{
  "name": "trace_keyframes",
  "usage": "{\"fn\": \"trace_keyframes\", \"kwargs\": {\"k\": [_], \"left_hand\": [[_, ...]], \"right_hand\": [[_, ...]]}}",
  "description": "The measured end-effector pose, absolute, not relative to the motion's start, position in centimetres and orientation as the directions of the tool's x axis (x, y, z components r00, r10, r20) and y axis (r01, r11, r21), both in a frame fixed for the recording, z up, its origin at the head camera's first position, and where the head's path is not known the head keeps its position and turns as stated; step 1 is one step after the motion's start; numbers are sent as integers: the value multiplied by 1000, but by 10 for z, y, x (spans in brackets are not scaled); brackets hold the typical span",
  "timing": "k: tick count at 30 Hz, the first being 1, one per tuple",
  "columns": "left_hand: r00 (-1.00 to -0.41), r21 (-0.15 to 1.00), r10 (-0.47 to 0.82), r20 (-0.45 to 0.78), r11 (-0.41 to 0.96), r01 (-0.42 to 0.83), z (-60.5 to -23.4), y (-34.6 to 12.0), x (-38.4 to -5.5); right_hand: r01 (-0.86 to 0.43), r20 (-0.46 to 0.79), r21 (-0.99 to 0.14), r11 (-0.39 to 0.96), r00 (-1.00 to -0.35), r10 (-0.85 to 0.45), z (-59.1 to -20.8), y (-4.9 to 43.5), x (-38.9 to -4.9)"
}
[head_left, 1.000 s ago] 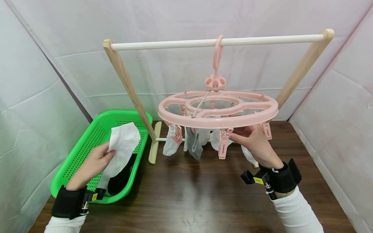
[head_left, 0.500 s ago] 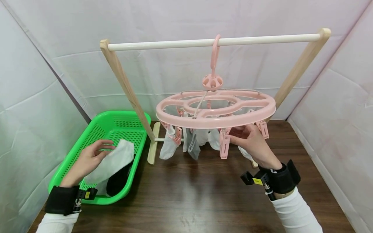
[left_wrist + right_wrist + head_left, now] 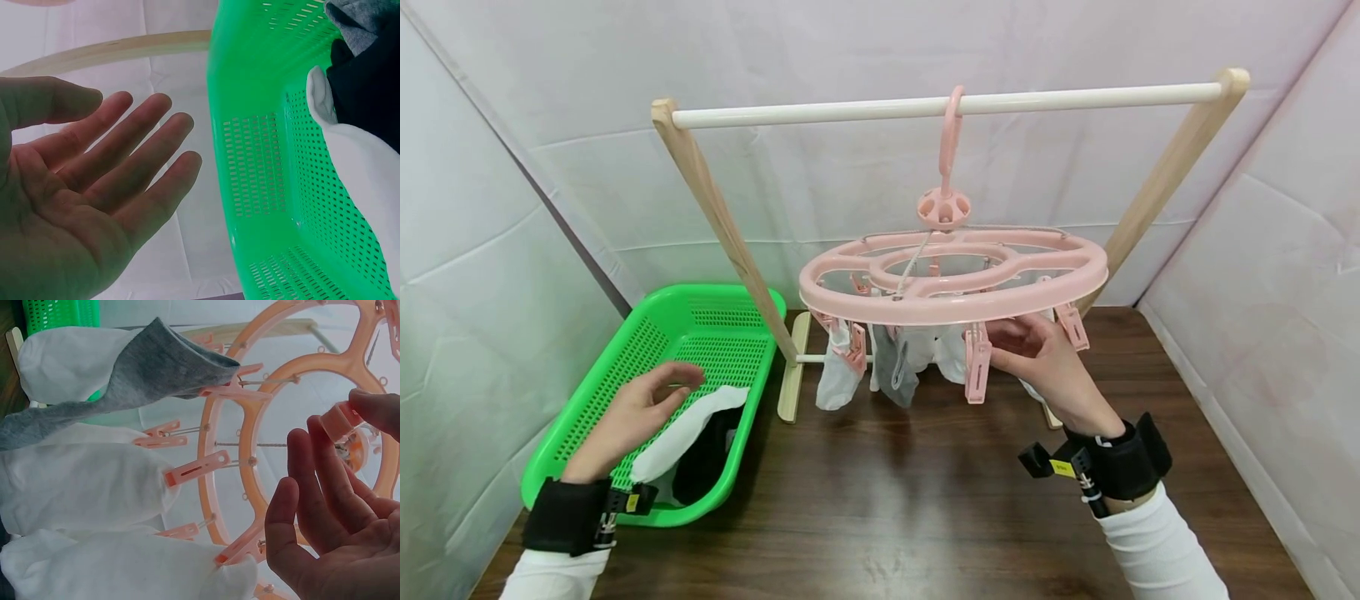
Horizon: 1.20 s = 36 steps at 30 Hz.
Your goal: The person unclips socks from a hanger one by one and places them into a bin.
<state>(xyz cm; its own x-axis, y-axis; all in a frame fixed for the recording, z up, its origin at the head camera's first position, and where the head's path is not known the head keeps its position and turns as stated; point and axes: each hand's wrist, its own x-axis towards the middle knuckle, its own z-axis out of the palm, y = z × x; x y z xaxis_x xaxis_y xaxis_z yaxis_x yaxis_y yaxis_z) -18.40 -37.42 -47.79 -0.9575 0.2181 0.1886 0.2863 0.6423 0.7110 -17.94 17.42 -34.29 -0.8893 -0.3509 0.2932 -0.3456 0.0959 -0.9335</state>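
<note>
My left hand point(image 3: 632, 417) is over the left side of the green basket point(image 3: 718, 291), fingers loosely bent and holding nothing; its palm shows bare in the left wrist view. Below it a white sock point(image 3: 683, 437) lies in the basket on top of a black sock point(image 3: 703, 467). Under the front rim of the pink round clip hanger point(image 3: 880, 312) is my right hand point(image 3: 1048, 367). Its thumb and forefinger pinch a pink clothespin point(image 3: 339, 423). From other clips hang a grey sock point(image 3: 156, 369) and several white socks point(image 3: 87, 484).
The hanger hooks over the white rod point(image 3: 820, 112) of a stand with wooden legs point(image 3: 722, 225). An unoccupied clothespin point(image 3: 977, 367) dangles at the front rim. Brown tabletop point(image 3: 880, 500) lies in front, and pale sheeting point(image 3: 1262, 250) surrounds the table on its back and sides.
My left hand has let go of the white sock, which fell into the basket, and the hand is now bare. The right hand stays at the clothespin under the hanger.
</note>
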Motion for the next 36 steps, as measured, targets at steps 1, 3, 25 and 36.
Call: {"fn": "trace_keyframes", "kwargs": {"k": [1, 3, 25, 36], "left_hand": [[-956, 711, 229, 181, 641, 288, -466, -366, -179], [-956, 715, 241, 169, 638, 287, -438, -347, -166], [-903, 585, 371, 215, 692, 424, -381, -267, -130], [-882, 555, 407, 236, 688, 467, -382, -237, -120]], "right_hand": [[-341, 288, -935, 101, -892, -348, -343, 174, -179], [-325, 269, -939, 113, -899, -346, -345, 175, -179], [-236, 162, -963, 129, -891, -424, -402, 169, -171], [-179, 91, -969, 171, -899, -429, -407, 153, -177]]}}
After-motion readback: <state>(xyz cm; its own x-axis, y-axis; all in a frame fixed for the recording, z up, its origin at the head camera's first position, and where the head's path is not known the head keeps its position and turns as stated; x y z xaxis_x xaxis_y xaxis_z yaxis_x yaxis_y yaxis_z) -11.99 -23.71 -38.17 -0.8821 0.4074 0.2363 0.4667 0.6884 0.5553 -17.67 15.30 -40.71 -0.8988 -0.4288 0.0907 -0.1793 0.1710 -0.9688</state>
